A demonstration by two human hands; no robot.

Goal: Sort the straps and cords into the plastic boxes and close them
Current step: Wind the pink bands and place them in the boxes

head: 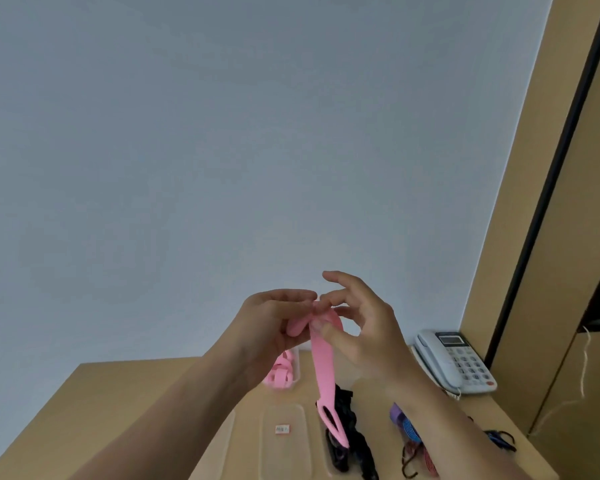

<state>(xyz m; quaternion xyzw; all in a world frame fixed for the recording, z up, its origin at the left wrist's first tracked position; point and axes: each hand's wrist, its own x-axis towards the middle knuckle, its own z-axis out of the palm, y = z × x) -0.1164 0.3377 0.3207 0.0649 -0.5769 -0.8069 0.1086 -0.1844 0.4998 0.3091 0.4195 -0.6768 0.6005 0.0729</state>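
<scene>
Above the table, near the middle of the view, both hands meet at the top end of a pink strap. At 9 o'clock of that end, the left hand curls its fingers round a folded loop of the strap; at 3 o'clock, the right hand pinches the strap between thumb and a bent finger, its other fingers spread loosely upward. From this double grip the strap's long axis hangs toward 6 o'clock, leaning slightly right, with its slotted tail dangling over a pile of black straps. A clear box already holding pink straps lies at about 7 o'clock of the grip, partly hidden behind the left wrist, so the left hand seems nearer to it. A clear lid lies flat closer in, and coloured cords sit at 5 o'clock.
</scene>
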